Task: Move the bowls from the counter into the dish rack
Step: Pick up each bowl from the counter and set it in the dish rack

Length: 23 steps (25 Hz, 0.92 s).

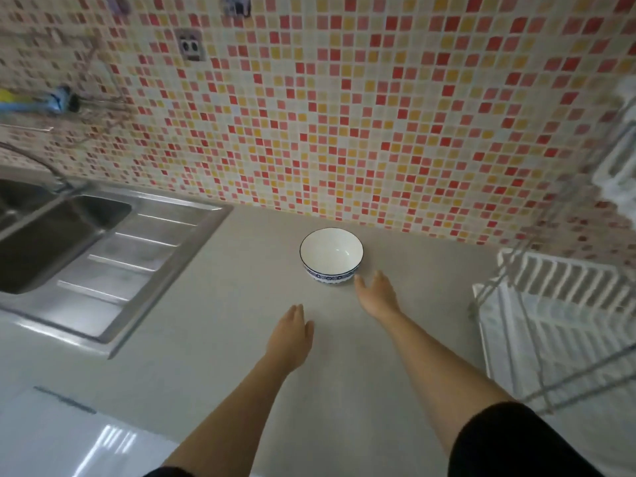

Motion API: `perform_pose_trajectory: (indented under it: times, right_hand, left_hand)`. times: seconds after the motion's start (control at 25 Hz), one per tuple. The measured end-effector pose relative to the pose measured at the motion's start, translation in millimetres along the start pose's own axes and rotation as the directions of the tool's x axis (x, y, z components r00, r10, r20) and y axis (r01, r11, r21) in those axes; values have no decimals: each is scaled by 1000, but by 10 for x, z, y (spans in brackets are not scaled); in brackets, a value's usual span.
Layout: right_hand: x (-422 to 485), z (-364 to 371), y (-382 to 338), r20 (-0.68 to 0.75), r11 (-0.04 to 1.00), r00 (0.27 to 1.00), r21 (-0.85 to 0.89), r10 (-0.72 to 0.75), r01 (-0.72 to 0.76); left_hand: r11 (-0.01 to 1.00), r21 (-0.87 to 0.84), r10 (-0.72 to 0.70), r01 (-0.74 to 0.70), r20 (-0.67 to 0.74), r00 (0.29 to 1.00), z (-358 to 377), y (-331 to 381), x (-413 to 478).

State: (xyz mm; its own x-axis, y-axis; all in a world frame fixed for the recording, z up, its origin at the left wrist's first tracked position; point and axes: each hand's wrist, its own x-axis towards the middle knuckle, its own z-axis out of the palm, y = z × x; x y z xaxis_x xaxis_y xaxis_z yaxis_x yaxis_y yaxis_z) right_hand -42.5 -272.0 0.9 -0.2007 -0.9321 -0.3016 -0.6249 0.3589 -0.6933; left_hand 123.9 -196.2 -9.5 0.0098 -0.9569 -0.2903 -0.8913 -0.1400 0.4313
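Note:
A white bowl (331, 255) with a dark rim and a blue patterned band stands upright on the grey counter (213, 339), close to the tiled wall. My right hand (377, 294) reaches out just right of and below the bowl, fingers apart, fingertips near its base but holding nothing. My left hand (290, 335) hovers lower over the counter, fingers together and extended, empty. The white wire dish rack (557, 325) stands at the right edge of the counter, with nothing visible in its lower tier.
A steel sink with a ribbed drainboard (113, 256) fills the left side, with a faucet (38, 166) behind it. A mosaic tiled wall (344, 115) with an outlet (191, 44) backs the counter. The rack's upper tier (619, 160) juts out at upper right.

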Motion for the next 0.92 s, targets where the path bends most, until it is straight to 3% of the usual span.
perform_pose_trajectory:
  times: [0.2, 0.4, 0.68, 0.8, 0.92]
  right_hand:
    - [503, 315, -66, 4, 965, 992, 232, 126, -123]
    - [678, 505, -180, 44, 849, 988, 507, 145, -147]
    - [376, 513, 168, 64, 829, 987, 537, 144, -156]
    - [37, 440, 396, 52, 822, 987, 548, 150, -154]
    - [-247, 396, 556, 81, 816, 989, 560, 122, -146]
  left_hand:
    - [997, 73, 5, -7, 29, 1000, 383, -223, 244]
    - [993, 121, -3, 0, 25, 1000, 578, -287, 315]
    - [994, 109, 19, -23, 36, 999, 587, -348, 309]
    - [999, -23, 34, -32, 72, 997, 529, -382, 320]
    - [951, -310, -3, 13, 34, 999, 346, -304, 276]
